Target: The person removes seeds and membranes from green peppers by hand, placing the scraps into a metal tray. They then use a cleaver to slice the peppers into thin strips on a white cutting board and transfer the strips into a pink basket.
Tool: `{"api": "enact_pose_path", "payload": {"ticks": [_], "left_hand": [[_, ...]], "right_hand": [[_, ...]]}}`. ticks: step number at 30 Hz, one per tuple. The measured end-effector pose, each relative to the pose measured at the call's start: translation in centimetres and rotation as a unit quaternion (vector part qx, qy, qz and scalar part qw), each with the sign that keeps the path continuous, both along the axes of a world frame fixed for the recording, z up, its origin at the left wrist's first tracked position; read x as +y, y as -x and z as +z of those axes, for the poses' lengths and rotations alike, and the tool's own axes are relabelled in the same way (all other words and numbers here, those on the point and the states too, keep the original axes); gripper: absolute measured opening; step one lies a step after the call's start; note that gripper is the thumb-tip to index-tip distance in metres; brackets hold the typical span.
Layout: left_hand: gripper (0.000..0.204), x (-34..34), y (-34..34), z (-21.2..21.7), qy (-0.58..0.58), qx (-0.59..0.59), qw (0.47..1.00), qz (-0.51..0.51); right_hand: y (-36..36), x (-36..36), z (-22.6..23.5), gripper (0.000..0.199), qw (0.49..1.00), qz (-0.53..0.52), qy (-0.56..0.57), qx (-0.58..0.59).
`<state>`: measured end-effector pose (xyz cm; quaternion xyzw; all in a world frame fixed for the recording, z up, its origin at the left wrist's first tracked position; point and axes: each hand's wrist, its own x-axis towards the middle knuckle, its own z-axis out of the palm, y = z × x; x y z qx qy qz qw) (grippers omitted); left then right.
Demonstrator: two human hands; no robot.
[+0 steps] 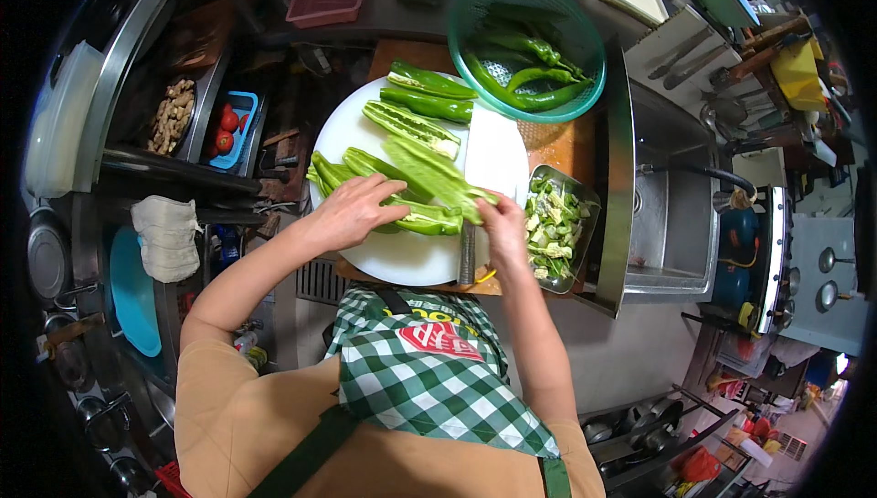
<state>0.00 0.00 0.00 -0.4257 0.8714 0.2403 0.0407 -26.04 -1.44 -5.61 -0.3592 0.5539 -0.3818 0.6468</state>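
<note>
A round white cutting board (402, 256) carries several long green peppers, some split lengthwise with pale seeds and ribs showing. My right hand (504, 231) pinches the near end of a green pepper half (429, 171), slightly blurred, which slants away to the far left. My left hand (358, 212) lies with fingers spread over the split peppers at the board's left, touching another pepper half (427, 218). Flat on the right of the board is a cleaver (491, 146), its handle toward me, just beside my right hand. A whole green pepper (426, 104) sits farther back.
A green colander (462, 25) of whole peppers stands behind the board. To the right are a metal tray (559, 285) of pepper seeds and trimmings, then a steel sink (671, 169). Tomatoes in a blue basket (243, 103) and ginger (174, 117) are on the left.
</note>
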Motion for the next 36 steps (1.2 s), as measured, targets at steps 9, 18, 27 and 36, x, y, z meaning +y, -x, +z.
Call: {"api": "enact_pose_path", "payload": {"ticks": [9, 18, 27, 36], "left_hand": [[0.056, -0.6, -3.5, -3.9, 0.066, 0.044, 0.997, 0.027], [0.094, 1.1, -0.7, -4.2, 0.071, 0.02, 0.997, -0.005], [0.086, -0.2, 0.2, -2.8, 0.06, 0.041, 0.996, 0.06], [0.056, -4.8, 13.7, 0.5, -0.439, 0.626, 0.575, 0.291]], "right_hand": [[-5.3, -5.8, 1.2, 0.036, 0.755, 0.114, 0.429, 0.482], [-6.7, -9.8, -3.1, 0.019, 0.591, 0.234, 0.507, 0.582], [-2.0, -6.7, 1.5, 0.023, 0.77, 0.133, 0.425, 0.457], [2.4, 0.8, 6.6, 0.029, 0.73, -0.038, 0.476, 0.489]]}}
